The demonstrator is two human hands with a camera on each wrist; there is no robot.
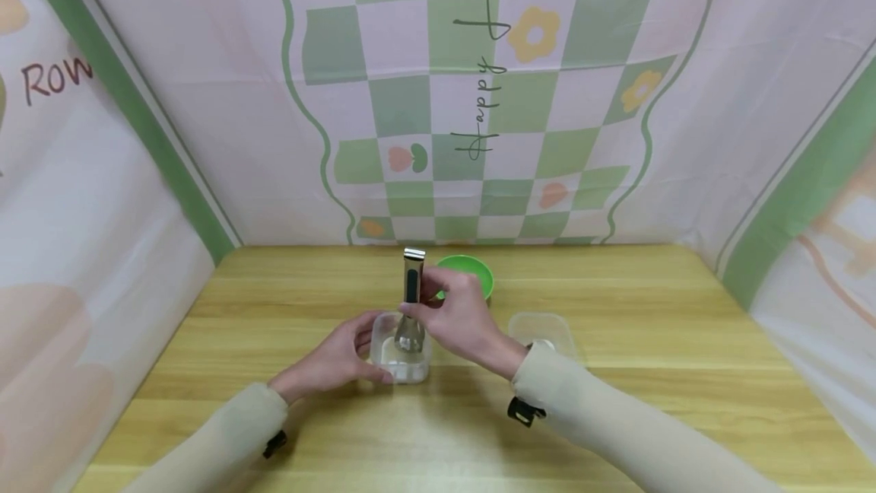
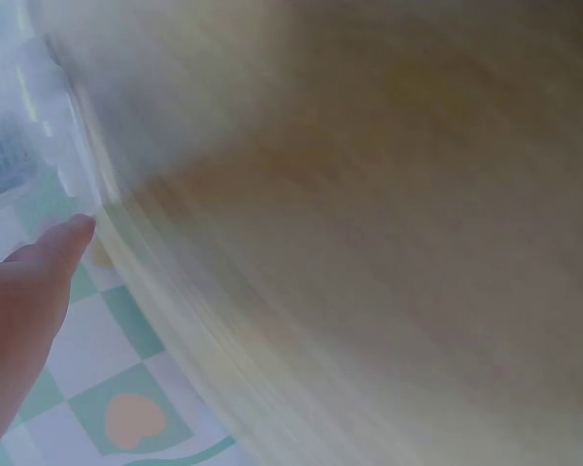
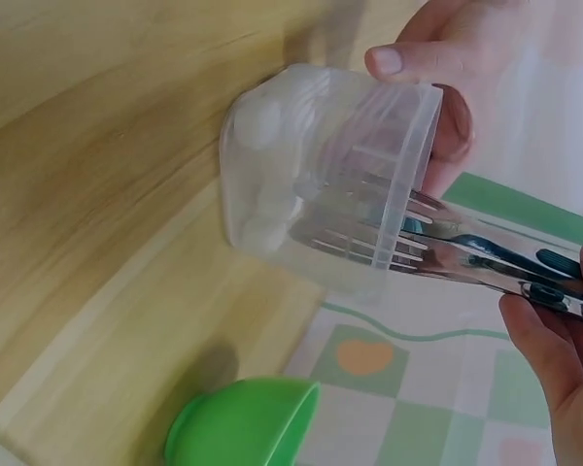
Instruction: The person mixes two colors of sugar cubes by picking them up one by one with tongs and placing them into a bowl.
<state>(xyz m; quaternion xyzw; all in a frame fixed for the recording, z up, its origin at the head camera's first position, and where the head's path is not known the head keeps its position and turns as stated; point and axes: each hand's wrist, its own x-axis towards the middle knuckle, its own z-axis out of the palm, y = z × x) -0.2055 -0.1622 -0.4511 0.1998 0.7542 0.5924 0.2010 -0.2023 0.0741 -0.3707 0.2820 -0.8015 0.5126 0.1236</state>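
My left hand grips the side of a clear plastic container, its thumb near the front and its fingers behind. Metal food tongs stand upright in my right hand, pinched between thumb and fingers. Their forked tips reach inside the container, as the right wrist view shows. A few whitish round pieces appear through the wall near its bottom; whether the tongs touch one I cannot tell. In the left wrist view, only a blurred part of the left hand and the container's edge appear.
A green bowl stands behind my right hand, partly hidden by it. Another clear container sits to the right, partly covered by the right forearm, with something white in it. The wooden table ends at a printed cloth backdrop.
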